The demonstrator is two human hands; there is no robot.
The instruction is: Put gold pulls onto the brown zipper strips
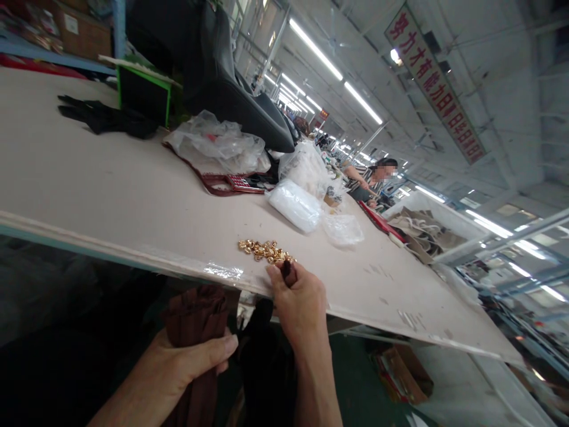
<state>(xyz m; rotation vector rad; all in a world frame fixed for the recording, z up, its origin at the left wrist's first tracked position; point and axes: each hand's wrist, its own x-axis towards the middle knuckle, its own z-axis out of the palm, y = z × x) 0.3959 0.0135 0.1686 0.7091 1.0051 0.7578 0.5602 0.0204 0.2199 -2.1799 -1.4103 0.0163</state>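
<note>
My left hand (191, 362) is closed around a bundle of dark brown strips (198, 314), which hangs below the table's front edge. At that edge my right hand (302, 302) is closed in a pinch on a dark brown strip end (288, 273), most of which its fingers hide. Just beyond those fingers lies a small heap of gold-coloured metal pieces (264, 250) on the table. They are too small for me to tell their exact kind.
Clear plastic bags (296, 204) and a red phone-like device (244, 182) lie across the table (133, 178). Behind them stand a black bag-like item (240, 89) and a green-edged box (144, 92). A person (367, 181) works farther back. A cardboard box (409, 370) sits below.
</note>
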